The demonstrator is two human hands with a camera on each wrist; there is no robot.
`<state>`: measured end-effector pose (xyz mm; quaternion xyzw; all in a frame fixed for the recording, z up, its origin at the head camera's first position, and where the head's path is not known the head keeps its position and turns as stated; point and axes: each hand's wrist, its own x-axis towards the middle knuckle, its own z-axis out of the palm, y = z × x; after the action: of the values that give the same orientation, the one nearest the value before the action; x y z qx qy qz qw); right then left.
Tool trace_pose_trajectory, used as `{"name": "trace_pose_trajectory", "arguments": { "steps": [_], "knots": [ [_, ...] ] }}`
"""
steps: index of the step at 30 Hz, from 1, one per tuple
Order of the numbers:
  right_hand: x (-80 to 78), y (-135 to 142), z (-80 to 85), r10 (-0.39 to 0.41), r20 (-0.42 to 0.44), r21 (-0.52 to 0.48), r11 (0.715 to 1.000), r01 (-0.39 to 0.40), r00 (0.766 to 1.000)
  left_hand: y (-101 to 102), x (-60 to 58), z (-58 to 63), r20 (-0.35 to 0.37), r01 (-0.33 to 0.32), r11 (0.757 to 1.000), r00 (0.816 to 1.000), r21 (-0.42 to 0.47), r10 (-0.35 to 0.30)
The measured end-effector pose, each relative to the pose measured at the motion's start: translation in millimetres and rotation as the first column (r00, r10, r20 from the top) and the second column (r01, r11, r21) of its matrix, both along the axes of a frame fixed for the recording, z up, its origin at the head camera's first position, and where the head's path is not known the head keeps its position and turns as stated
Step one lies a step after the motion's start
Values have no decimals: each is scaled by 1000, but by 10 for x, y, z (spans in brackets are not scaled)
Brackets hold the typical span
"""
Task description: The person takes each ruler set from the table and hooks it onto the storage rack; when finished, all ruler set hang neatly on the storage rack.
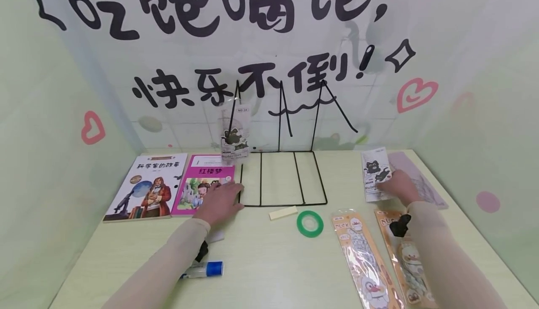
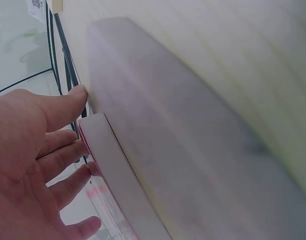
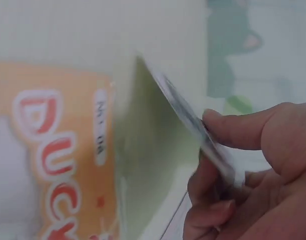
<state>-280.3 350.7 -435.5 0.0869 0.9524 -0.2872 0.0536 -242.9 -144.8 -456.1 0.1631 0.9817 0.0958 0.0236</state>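
Observation:
A white ruler set packet (image 1: 375, 171) with black cats is pinched between the thumb and fingers of my right hand (image 1: 397, 187), tilted off the table at the right. My left hand (image 1: 221, 201) lies at the right edge of the pink book (image 1: 189, 203), near the black wire rack (image 1: 294, 178). In the left wrist view its loosely spread fingers (image 2: 67, 157) are at the book's edge and do not grip it. A second ruler set packet (image 1: 236, 133) is at the rack's left upright; how it is held there is unclear.
Left of the pink book lies another book (image 1: 147, 187). In front of the rack are a pale eraser-like strip (image 1: 283, 213) and green tape (image 1: 310, 224). Two orange duck packets (image 1: 364, 262) lie at the right, a purple sheet (image 1: 417, 178) behind, a blue-capped tube (image 1: 206, 269) at front left.

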Motion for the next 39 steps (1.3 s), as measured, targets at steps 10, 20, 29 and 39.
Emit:
{"name": "trace_pose_trajectory", "arguments": {
  "steps": [10,20,29,39],
  "knots": [
    [117,-113,281,59,-87,-225,971,-78,994,3,-18,-47,4,-5,1000,1000,-18,5],
    [348,-454,495,263,-195,-348,882,-317,945,-5,-1,15,6,6,1000,1000,-8,-6],
    [556,-798,685,329,-372,-435,764,-476,868,-8,-7,9,-7,6,1000,1000,-9,-6],
    [646,-934,794,312,-422,-486,715,-503,851,5,-9,5,3,0,1000,1000,-10,0]
  ]
}}
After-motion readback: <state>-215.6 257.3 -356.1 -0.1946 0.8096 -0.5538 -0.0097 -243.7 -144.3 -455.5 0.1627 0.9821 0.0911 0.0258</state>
